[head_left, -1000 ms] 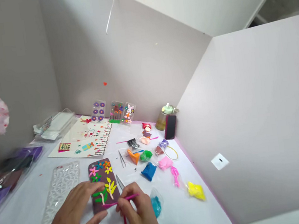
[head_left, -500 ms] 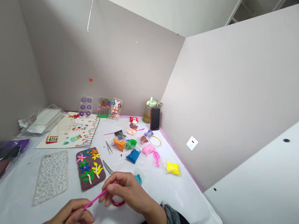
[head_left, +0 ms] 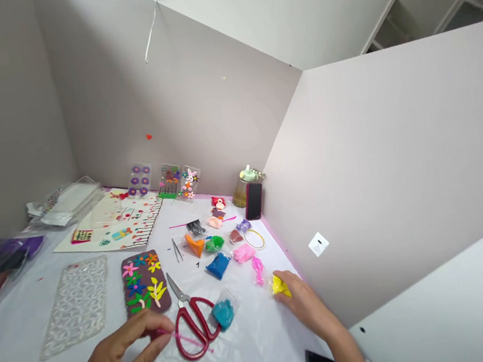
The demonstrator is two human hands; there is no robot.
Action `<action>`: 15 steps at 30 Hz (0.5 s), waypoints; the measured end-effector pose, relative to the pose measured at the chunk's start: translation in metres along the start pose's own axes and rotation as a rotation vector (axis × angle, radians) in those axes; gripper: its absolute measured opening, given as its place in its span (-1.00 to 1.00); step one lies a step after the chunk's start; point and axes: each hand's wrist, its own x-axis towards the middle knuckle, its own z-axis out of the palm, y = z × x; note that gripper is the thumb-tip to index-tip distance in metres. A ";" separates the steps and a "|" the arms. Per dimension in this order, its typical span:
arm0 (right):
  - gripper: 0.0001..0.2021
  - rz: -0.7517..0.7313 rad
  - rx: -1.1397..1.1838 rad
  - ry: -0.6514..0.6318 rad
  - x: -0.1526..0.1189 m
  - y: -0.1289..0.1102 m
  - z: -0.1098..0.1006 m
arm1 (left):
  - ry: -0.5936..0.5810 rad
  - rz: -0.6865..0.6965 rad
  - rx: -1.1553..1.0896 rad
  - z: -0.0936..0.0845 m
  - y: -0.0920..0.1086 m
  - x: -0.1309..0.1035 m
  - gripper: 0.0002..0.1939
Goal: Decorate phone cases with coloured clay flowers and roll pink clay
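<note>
My left hand [head_left: 118,360] pinches a thin pink clay modelling tool [head_left: 191,340], whose blurred far end crosses the handles of red-handled scissors [head_left: 189,317]. Out to the right, my right hand [head_left: 301,301] has its fingers closed around a bag of yellow clay [head_left: 279,285] on the table. A brown phone case [head_left: 145,281] covered with coloured clay flowers lies just beyond my left hand. Beside the scissors rests a bag of teal clay [head_left: 223,313].
Bags of blue [head_left: 218,266], orange [head_left: 195,245] and pink clay [head_left: 243,253] lie mid-table, with tweezers [head_left: 177,250] nearby. A clear patterned case [head_left: 76,303] is at left. Behind are a drawing sheet [head_left: 110,226], a phone [head_left: 254,201] and a glass jug [head_left: 239,193].
My right hand has let go of the pink tool and moved right onto the yellow clay bag. My left hand keeps the tool. The scissors now show fully.
</note>
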 end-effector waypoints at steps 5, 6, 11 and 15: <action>-0.51 -0.186 0.112 -0.052 -0.003 -0.061 -0.001 | -0.036 0.070 -0.066 0.000 0.041 0.039 -0.71; -0.52 -0.251 0.220 -0.104 -0.007 -0.079 0.001 | -0.052 0.091 -0.069 0.004 0.047 0.045 -0.72; -0.60 -0.502 0.304 -0.401 -0.011 -0.132 0.022 | -0.113 0.185 -0.111 0.017 0.048 0.061 -0.77; -0.48 -0.300 -0.006 -0.083 0.025 -0.096 0.009 | 0.018 0.074 -0.044 -0.022 0.025 0.077 -0.66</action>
